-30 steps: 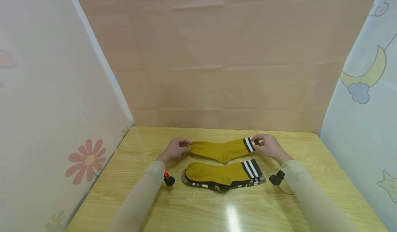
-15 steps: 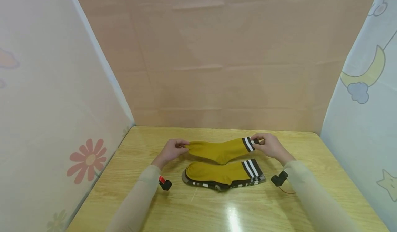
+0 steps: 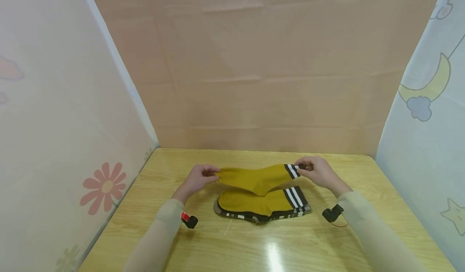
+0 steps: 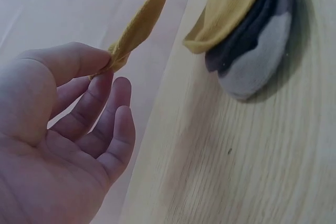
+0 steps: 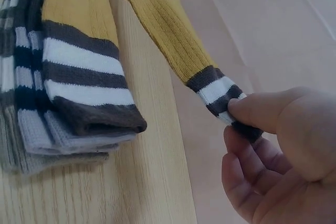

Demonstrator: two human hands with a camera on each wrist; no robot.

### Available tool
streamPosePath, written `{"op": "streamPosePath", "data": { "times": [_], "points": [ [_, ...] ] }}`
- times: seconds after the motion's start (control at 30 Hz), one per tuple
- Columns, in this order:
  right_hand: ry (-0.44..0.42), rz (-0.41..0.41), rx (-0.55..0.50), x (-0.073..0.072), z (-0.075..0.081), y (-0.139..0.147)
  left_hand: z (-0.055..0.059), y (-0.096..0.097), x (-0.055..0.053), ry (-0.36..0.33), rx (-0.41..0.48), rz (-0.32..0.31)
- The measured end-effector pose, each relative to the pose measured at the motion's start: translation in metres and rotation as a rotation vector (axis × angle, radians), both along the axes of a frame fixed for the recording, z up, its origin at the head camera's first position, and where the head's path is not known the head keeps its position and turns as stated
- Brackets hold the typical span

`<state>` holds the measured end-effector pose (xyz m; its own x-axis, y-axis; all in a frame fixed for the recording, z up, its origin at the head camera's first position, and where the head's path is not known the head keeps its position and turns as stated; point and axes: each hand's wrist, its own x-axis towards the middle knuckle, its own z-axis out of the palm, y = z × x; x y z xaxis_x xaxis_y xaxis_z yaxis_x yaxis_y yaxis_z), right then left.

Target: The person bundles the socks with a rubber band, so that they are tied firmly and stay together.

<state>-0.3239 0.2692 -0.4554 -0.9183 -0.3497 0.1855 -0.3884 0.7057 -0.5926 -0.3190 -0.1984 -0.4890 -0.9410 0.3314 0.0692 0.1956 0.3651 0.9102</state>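
A mustard-yellow sock point(image 3: 250, 178) with a dark cuff striped in white is stretched between my two hands, lifted off the table. My left hand point(image 3: 197, 178) pinches its toe end between thumb and forefinger; the other fingers curl loosely in the left wrist view. At the cuff, my right hand point(image 3: 317, 172) pinches the striped edge point(image 5: 223, 95). Just in front lies a stack of socks, topped by a matching yellow sock point(image 3: 247, 203) with toe to the left. Beneath it, dark and grey patterned socks point(image 4: 257, 56) show along the edge. The held sock's heel overlaps the stack's top in the head view.
The stack lies on a light wooden table point(image 3: 232, 247). A plain tan backdrop point(image 3: 269, 82) rises behind the table. White printed curtains stand at the left point(image 3: 65, 114) and right point(image 3: 428, 151). Small black cameras sit at the left wrist point(image 3: 189, 221) and right wrist point(image 3: 332, 213).
The held sock has come slightly toward the stack, its heel now overlapping the top yellow sock. My left hand has shifted a little to the left. The stack has not moved.
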Motion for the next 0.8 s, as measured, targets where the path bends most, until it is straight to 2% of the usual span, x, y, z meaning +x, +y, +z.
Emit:
{"op": "streamPosePath", "data": {
  "times": [0.3, 0.6, 0.8],
  "points": [
    [0.023, 0.024, 0.006, 0.007, -0.001, 0.002, 0.004, -0.003, 0.015, 0.012, -0.011, -0.059],
    [0.01, 0.054, 0.017, 0.017, 0.004, 0.007, 0.005, -0.004, 0.027, 0.0, -0.02, -0.058],
    [-0.016, 0.056, 0.025, 0.023, 0.007, 0.013, 0.005, -0.003, 0.032, 0.009, -0.02, -0.09]
  ]
}}
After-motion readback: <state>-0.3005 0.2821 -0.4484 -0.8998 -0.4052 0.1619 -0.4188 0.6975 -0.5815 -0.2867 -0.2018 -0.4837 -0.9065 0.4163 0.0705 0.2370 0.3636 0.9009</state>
